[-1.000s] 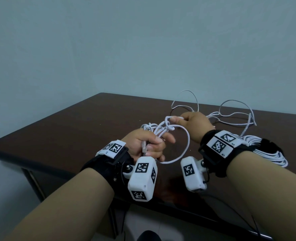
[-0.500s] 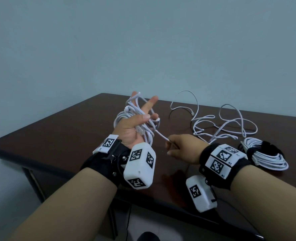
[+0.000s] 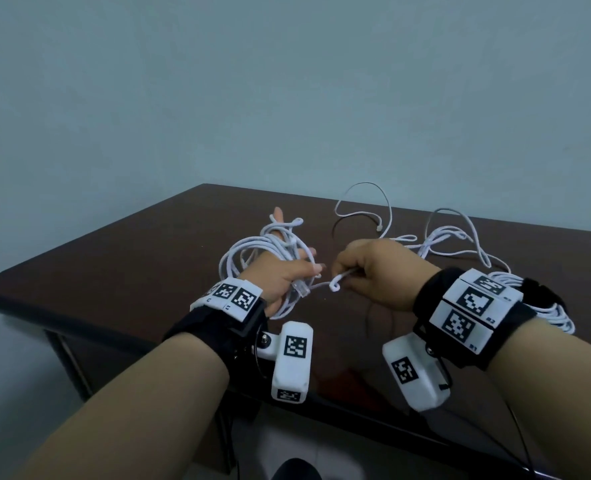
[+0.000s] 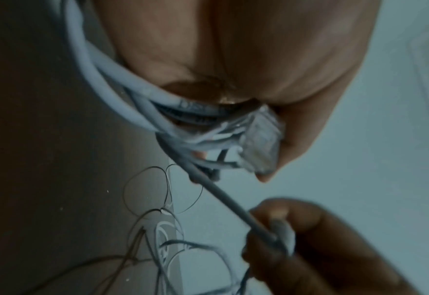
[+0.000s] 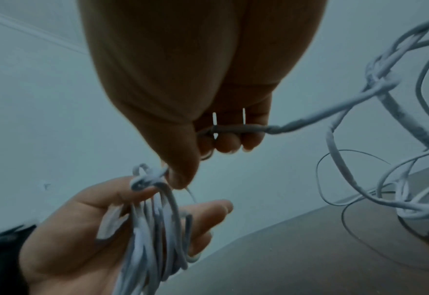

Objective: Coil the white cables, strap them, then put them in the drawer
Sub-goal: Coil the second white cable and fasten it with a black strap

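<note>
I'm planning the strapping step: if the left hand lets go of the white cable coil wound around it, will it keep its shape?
Probably not. The white cable coil hangs in loose, uneven loops around the left hand, so it looks floppy and springy. The stretch to the right hand carries a kink, hinting it snags easily.

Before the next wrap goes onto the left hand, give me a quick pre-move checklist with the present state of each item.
1. Coil seated around left hand: ok, loops wrap the palm and fingers.
2. Clear plug pinned at the left palm: ok.
3. Right hand gripping the feeding strand: ok, fingers curled round it.
4. Strand free of kinks: not ok, a small twisted loop sits between the hands.
5. Loose cable on the table untangled: not ok, it looks snarled.
6. Strap within reach: cannot tell; only the already strapped bundle shows one.
</note>
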A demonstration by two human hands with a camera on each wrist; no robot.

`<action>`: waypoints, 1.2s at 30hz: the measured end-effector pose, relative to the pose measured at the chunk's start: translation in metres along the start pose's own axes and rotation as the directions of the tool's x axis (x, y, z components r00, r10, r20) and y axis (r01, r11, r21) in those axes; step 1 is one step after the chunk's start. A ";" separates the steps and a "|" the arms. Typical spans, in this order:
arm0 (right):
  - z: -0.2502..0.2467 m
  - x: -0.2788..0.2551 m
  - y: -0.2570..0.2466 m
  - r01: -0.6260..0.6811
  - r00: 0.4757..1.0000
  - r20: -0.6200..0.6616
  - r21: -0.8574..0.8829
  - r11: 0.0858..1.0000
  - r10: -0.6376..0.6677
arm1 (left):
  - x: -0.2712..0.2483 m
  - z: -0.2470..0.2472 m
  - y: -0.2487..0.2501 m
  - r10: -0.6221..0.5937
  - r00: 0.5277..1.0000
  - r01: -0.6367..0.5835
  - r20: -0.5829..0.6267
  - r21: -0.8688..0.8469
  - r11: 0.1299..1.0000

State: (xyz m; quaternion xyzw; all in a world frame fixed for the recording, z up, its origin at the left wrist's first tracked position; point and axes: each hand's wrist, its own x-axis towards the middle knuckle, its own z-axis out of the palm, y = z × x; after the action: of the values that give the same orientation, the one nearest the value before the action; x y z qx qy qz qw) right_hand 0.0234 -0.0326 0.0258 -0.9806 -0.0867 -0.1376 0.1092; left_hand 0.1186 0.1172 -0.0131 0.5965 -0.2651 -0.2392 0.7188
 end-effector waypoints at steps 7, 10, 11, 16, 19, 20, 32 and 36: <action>-0.005 0.003 0.009 -0.108 0.969 -0.194 0.214 0.971 0.151 | -0.004 -0.005 0.001 0.008 0.972 -0.050 0.234 0.175 0.983; -0.005 0.003 0.012 -0.164 0.948 -0.225 0.261 0.951 0.225 | -0.003 -0.005 -0.002 0.000 0.938 -0.045 0.346 0.123 0.991; -0.005 0.003 0.012 -0.171 0.945 -0.229 0.264 0.949 0.234 | -0.003 -0.005 -0.001 -0.010 0.927 -0.041 0.376 0.126 0.991; -0.005 0.010 0.015 -0.229 0.896 -0.290 0.347 0.910 0.336 | -0.003 0.004 0.006 -0.088 0.916 -0.025 0.392 0.273 0.962; -0.005 0.013 0.018 -0.212 0.901 -0.265 0.419 0.883 0.343 | -0.005 0.008 0.005 -0.083 0.930 0.037 0.358 0.135 0.990; -0.006 0.013 0.020 -0.205 0.894 -0.268 0.466 0.861 0.358 | -0.006 0.007 0.004 -0.080 0.928 0.056 0.364 0.077 0.995; 0.007 0.004 0.040 -0.310 0.912 -0.139 0.378 0.872 0.385 | -0.004 0.008 0.006 0.137 0.917 0.079 0.376 -0.507 0.858; 0.015 0.006 0.036 -0.373 0.921 -0.043 0.199 0.906 0.388 | 0.000 0.010 0.015 0.201 0.941 0.005 0.271 -0.606 0.796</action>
State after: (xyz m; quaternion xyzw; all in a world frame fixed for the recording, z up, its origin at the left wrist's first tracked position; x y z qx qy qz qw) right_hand 0.0404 -0.0629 0.0064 -0.9576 0.0982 -0.1448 0.2290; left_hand 0.1117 0.1125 0.0031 0.2774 -0.3204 -0.3662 0.8284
